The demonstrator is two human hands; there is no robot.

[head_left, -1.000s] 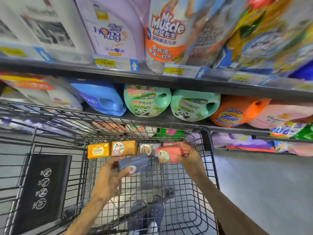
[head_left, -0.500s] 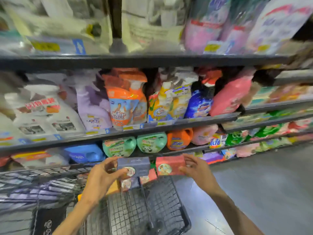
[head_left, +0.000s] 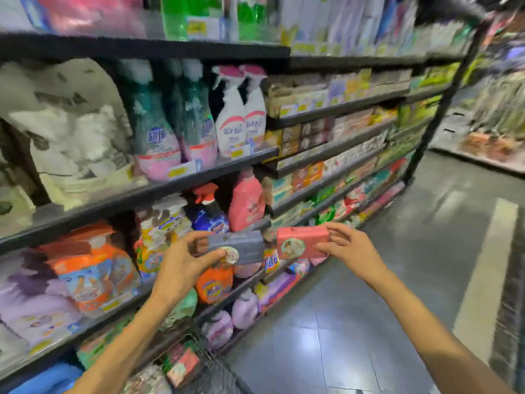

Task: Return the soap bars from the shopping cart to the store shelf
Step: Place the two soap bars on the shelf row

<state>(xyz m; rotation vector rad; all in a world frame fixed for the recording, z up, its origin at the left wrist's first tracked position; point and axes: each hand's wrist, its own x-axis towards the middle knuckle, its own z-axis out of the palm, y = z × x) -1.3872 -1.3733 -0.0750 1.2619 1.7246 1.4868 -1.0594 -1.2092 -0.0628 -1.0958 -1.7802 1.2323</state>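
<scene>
Left hand (head_left: 181, 265): curled round the near end of a grey rectangular boxed soap bar (head_left: 237, 247), thumb below on its round label, fingers over the top edge.
Right hand (head_left: 345, 247): pinching the far end of a pink rectangular boxed soap bar (head_left: 299, 242), thumb beneath, fingers along the top.
Position of bars: both held up in the air, level with each other, grey bar just left of the pink one, a narrow gap between; black multi-tier store shelf (head_left: 199, 174) directly behind and beyond both hands.
Behind the left hand: orange plastic detergent jug (head_left: 213, 282) just below the grey bar; pink plastic bottle (head_left: 246, 204) above and between the two bars.
Beyond the right hand: rows of small boxed goods (head_left: 335, 132) on the farther shelf tiers; labels too blurred to read.
Below the forearms: corner of the dark wire shopping cart (head_left: 210, 373), cut off by the lower edge; one reddish boxed soap bar (head_left: 183, 366) visible in it, other contents indistinct.
Hard to make out: whole scene smeared by motion; upper-shelf items at left reduced to pale shapes.
Change since half a second ago: cart basket, then filling the lower middle, now nearly out of view; view swung right along the aisle; both bars raised higher, grips unchanged.
</scene>
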